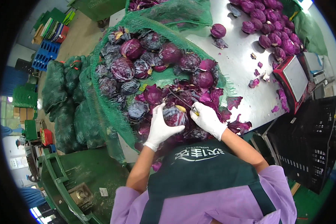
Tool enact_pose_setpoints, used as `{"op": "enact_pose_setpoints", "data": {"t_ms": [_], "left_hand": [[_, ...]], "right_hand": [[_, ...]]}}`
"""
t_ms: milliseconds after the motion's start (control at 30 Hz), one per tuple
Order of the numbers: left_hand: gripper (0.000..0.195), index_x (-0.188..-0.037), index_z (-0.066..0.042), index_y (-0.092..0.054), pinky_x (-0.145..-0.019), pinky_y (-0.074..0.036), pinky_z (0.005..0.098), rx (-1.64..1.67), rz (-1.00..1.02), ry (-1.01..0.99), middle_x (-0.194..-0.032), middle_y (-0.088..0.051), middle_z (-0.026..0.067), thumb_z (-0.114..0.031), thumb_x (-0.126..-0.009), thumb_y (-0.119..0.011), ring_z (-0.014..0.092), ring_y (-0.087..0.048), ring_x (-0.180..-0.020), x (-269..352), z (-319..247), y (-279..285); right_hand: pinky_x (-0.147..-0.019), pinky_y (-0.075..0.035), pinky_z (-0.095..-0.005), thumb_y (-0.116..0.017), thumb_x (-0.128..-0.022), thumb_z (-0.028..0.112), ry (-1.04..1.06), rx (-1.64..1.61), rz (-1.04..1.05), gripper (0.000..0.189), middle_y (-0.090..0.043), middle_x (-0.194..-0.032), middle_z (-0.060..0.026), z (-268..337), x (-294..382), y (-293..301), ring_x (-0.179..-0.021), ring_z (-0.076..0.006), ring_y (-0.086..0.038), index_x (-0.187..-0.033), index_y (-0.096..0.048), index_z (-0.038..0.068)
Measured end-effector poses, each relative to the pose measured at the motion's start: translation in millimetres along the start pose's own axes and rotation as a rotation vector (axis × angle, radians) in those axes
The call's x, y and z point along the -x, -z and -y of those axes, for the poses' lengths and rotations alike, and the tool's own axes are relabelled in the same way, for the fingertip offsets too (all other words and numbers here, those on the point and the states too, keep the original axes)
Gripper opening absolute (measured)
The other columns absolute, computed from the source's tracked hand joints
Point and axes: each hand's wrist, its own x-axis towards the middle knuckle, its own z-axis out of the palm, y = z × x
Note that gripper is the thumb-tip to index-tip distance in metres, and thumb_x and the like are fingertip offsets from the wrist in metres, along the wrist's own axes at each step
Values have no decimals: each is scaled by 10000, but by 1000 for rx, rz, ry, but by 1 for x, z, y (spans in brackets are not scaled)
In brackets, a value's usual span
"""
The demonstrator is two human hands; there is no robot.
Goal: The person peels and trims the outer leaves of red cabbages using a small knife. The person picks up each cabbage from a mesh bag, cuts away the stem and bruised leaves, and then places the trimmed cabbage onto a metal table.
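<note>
My left hand [161, 127], in a white glove, grips a red cabbage [174, 117] with dark, whitish outer leaves, thumb at its near side. To its right my right hand [207, 117], also gloved, is closed around the handle of a knife [181, 99]; the narrow blade points up and left above the cabbage. Loose purple leaves [212, 96] lie around both hands. Beyond them, untrimmed red cabbages [122, 69] rest in an opened green mesh sack [100, 96] on the metal table [235, 61].
Trimmed red cabbages [285, 36] are heaped at the table's far right, near a red-framed scale [292, 81]. A black crate [305, 142] stands at right. Full mesh sacks [54, 86] and a green bin [100, 173] are on the left.
</note>
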Motion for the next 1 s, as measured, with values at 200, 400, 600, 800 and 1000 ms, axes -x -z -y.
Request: {"op": "enact_pose_setpoints", "data": {"t_ms": [200,400,600,800,1000], "left_hand": [[1221,-1465,98,-292,-1110,-375,481,11,-173,166,-1389,-437,323,-444,-584,-941,441,-453,-1284,9,-1,-22],[1112,-1394,97,-354,-1080,-397,478,81,-171,125,-1314,-483,299,-408,-593,-937,426,-486,-1229,9,8,-25],[984,-1332,40,-411,-1051,-405,467,234,-169,15,-1261,-505,229,-335,-588,-934,379,-495,-1176,12,17,-35],[806,-1371,-8,-410,-1023,-477,351,802,-222,86,-1266,-562,103,-75,-723,-885,189,-574,-1156,29,49,-28],[877,-1431,-29,-357,-1049,-462,377,899,-302,-119,-1340,-503,118,-50,-724,-875,215,-552,-1194,20,2,-8]], "right_hand": [[-675,-554,-444,-672,-915,176,93,76,90,187,-693,-840,-186,-6,26,-9,-777,-379,-697,-1032,-595,52],[-665,-544,-491,-622,-937,201,139,182,194,211,-682,-803,-203,-8,26,-3,-732,-400,-685,-1010,-547,17],[-775,-565,-494,-583,-920,178,-9,366,278,244,-711,-888,-251,-33,-29,-38,-862,-415,-708,-1018,-649,-35],[-826,-563,-480,-588,-895,225,-84,281,433,308,-700,-950,-293,-16,-47,-15,-911,-423,-710,-987,-720,-38],[-629,-552,-362,-639,-981,375,-295,-571,343,461,-736,-900,-116,55,-21,32,-654,-209,-665,-1200,-643,-31]]}}
